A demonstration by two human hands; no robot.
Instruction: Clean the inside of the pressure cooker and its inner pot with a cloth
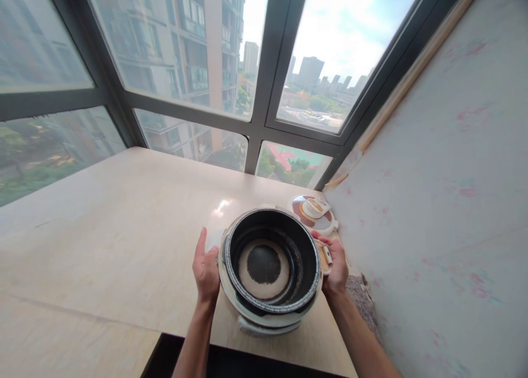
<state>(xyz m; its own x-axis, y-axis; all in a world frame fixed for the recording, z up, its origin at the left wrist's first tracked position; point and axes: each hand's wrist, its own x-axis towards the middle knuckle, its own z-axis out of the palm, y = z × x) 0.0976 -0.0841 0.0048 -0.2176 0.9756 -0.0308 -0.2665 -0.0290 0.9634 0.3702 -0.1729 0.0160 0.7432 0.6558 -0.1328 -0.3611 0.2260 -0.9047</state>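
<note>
- The rice cooker body [270, 270] stands open on the pale surface [124, 229], close to its near edge and near the wall [445, 202] on the right.
- The left hand [206, 270] lies flat against its left side; the right hand [336, 265] cups the right side by the side handle. Both press the shell, neither grip closed around anything.
- It looks rigid, bulky and fairly heavy, with a smooth rounded shell likely slippery; opposite sides or handles seem the best hold.
- Its well has no inner pot; only the heating plate [264, 268] shows.
- A lid [314, 212] lies just behind it.
</note>
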